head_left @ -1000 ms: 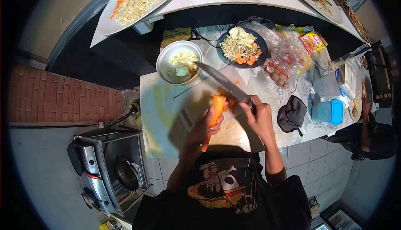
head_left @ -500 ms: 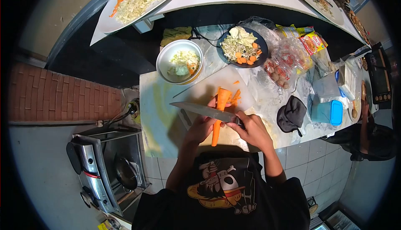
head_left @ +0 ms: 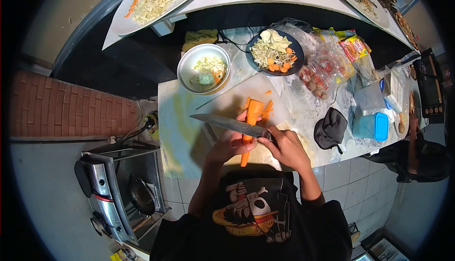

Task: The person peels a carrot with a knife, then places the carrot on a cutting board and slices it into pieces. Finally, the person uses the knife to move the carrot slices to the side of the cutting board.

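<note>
My left hand (head_left: 228,146) is closed around a peeled-looking carrot (head_left: 254,111), its thick end pointing away from me and its thin end toward my shirt. In my right hand (head_left: 286,148) is the handle of a large kitchen knife (head_left: 226,124). The blade lies across the carrot, over my left fingers, tip to the left. Beneath them is a white cutting board (head_left: 227,101), with orange carrot pieces (head_left: 268,109) scattered beside the carrot's thick end.
Behind the board stand a metal bowl (head_left: 184,67) of chopped vegetables and a dark plate (head_left: 299,52) with sprouts and carrot slices. To the right are plastic bags (head_left: 327,67), a black cap (head_left: 331,128) and a blue-lidded container (head_left: 380,127). Another person (head_left: 424,159) is at far right.
The knife has shifted slightly left and up along the carrot. My left fingers have moved a little; both hands keep their holds.
</note>
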Demonstrator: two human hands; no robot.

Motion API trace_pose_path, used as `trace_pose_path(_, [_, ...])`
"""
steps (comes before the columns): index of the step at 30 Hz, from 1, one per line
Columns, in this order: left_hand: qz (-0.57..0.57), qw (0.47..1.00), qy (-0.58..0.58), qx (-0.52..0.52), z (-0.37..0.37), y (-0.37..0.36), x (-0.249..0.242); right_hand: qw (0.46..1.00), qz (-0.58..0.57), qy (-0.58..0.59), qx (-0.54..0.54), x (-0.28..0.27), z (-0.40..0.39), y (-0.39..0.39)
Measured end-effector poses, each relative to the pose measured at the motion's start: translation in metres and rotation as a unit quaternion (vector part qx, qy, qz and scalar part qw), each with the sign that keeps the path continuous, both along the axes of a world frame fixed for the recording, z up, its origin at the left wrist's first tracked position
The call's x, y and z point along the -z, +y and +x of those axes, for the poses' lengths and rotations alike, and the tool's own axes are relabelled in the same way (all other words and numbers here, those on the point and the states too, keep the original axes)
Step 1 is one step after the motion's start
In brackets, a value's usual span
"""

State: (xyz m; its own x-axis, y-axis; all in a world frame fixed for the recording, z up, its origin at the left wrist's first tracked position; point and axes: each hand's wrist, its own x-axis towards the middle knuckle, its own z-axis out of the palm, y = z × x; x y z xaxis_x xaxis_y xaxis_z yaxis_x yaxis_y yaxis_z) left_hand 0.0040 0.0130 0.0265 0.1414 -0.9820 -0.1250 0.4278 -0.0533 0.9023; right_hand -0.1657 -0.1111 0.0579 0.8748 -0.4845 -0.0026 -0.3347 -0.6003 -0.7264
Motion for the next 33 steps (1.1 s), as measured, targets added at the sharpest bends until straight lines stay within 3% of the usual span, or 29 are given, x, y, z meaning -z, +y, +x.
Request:
trace_pose_path(20, [-0.022,0.998,-0.05,-0.015,-0.004,-0.001,-0.003,0.997,-0.07,-0.021,0.017,-0.002,-0.001,0.01])
trace_pose_path(33, [0.047,0.997,-0.049,-0.047,-0.012,-0.006,-0.011,0.993,-0.097,-0.046,0.054,-0.002,0.005,0.01])
